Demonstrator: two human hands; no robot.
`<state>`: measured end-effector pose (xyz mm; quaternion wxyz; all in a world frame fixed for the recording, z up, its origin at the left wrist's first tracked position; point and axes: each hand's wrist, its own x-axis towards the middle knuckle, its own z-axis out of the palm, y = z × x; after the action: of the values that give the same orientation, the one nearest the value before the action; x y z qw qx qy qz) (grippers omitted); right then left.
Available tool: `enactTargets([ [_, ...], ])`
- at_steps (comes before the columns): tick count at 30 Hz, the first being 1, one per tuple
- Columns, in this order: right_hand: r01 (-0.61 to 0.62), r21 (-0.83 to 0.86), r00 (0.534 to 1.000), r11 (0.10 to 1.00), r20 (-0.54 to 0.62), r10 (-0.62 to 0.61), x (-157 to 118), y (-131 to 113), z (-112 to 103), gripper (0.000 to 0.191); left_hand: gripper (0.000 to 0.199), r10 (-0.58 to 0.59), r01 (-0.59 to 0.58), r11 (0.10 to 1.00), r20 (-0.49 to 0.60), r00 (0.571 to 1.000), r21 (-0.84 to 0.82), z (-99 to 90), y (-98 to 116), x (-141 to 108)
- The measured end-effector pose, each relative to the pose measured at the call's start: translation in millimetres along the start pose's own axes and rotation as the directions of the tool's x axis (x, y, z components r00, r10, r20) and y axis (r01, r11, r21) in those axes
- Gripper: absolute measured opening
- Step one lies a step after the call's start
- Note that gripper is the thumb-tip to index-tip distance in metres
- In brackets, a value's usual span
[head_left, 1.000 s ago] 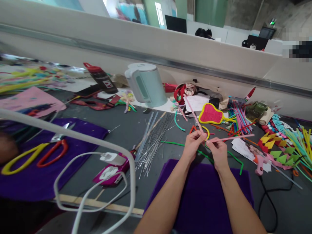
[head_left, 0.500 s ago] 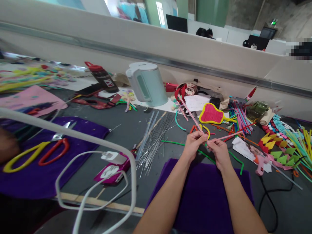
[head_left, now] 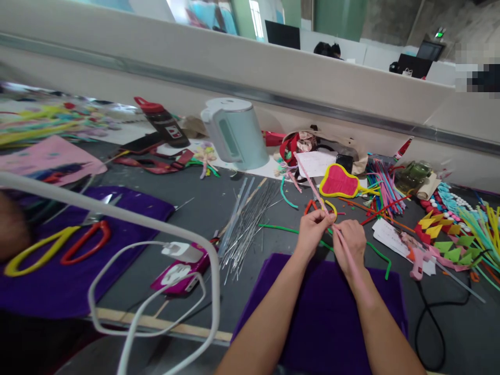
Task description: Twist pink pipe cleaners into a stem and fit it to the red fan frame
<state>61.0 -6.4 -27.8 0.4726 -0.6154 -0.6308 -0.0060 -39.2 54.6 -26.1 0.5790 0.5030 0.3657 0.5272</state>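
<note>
My left hand is closed in a pinch on a thin pink fuzzy stick, whose one part slants up and away to the left. Beside it, my right hand has its fingers pressed together at the same pink stick, and another length, blurred, runs back over that hand towards the wrist. Both hands are close together above the far edge of a folded purple cloth. A green fuzzy stick lies on the table behind them. Just beyond the fingers are small orange and yellow pieces.
A pale kettle and a bottle stand at the back. Large scissors lie at the left, near a person's blurred hand. A white cable crosses the front. At the right are a pink glue gun and colourful sticks.
The pink length that pointed right now lies back over my right hand and wrist. My right hand has turned, its fingers curling in. The other pink length has tipped slightly right.
</note>
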Motion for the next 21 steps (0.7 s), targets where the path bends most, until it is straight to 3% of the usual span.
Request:
enactTargets([
  [2, -0.179, 0.253, 0.984, 0.951, 0.059, 0.169, 1.4, 1.3, 2.5, 0.017, 0.033, -0.014, 0.015, 0.999, 0.008, 1.000, -0.042, -2.3, 0.3, 0.8],
  [3, -0.295, 0.405, 0.956, 0.866, 0.129, 0.265, 2.5, 2.3, 3.5, 0.016, 0.033, -0.019, 0.020, 0.998, 0.016, 1.000, -0.062, -3.4, 1.0, 0.9],
  [5, -0.517, 0.634, 0.854, 0.575, 0.338, 0.395, 4.6, 4.0, 4.7, 0.015, 0.032, -0.027, 0.032, 0.994, 0.044, 0.999, -0.101, -5.2, 3.3, 0.5],
  [7, -0.661, 0.699, 0.738, 0.274, 0.541, 0.404, 5.9, 4.4, 4.8, 0.016, 0.031, -0.038, 0.049, 0.990, 0.089, 0.995, -0.130, -6.5, 6.1, -0.3],
  [8, -0.696, 0.697, 0.700, 0.174, 0.602, 0.384, 6.2, 4.0, 4.7, 0.018, 0.031, -0.042, 0.057, 0.988, 0.110, 0.993, -0.142, -6.8, 7.3, -0.7],
  [9, -0.705, 0.698, 0.685, 0.121, 0.628, 0.368, 6.3, 3.3, 4.5, 0.019, 0.032, -0.043, 0.062, 0.987, 0.125, 0.991, -0.151, -6.9, 8.2, -1.0],
  [10, -0.690, 0.714, 0.699, 0.120, 0.614, 0.366, 6.2, 2.3, 4.3, 0.019, 0.032, -0.042, 0.063, 0.986, 0.131, 0.990, -0.157, -6.7, 8.7, -1.2],
  [11, -0.652, 0.738, 0.736, 0.174, 0.562, 0.378, 6.1, 1.4, 4.0, 0.019, 0.033, -0.039, 0.059, 0.986, 0.126, 0.991, -0.157, -6.1, 8.6, -1.3],
  [13, -0.521, 0.732, 0.844, 0.439, 0.365, 0.393, 5.4, 0.3, 2.8, 0.017, 0.034, -0.030, 0.042, 0.991, 0.094, 0.995, -0.129, -3.9, 6.9, -1.2],
  [15, -0.334, 0.546, 0.940, 0.768, 0.133, 0.314, 4.3, 0.3, 0.9, 0.016, 0.034, -0.021, 0.024, 0.998, 0.061, 0.998, -0.061, -1.3, 3.5, -0.9],
  [16, -0.238, 0.399, 0.970, 0.885, 0.052, 0.238, 3.5, 0.6, -0.1, 0.017, 0.034, -0.014, 0.015, 1.000, 0.050, 0.999, -0.027, -0.3, 1.8, -0.7],
  [17, -0.151, 0.258, 0.988, 0.954, 0.004, 0.155, 2.7, 0.9, -0.9, 0.020, 0.033, -0.008, 0.008, 1.000, 0.043, 0.999, -0.004, 0.5, 0.2, -0.6],
  [19, -0.037, 0.083, 0.999, 0.996, -0.021, 0.038, 1.2, 1.1, -1.4, 0.023, 0.033, -0.005, 0.005, 1.000, 0.034, 0.999, 0.007, 0.7, -1.4, -0.3],
  [21, -0.042, 0.090, 0.999, 0.995, -0.009, 0.043, 0.9, 1.2, -0.5, 0.022, 0.033, -0.011, 0.012, 1.000, 0.027, 1.000, -0.009, -0.5, -0.6, -0.1],
])
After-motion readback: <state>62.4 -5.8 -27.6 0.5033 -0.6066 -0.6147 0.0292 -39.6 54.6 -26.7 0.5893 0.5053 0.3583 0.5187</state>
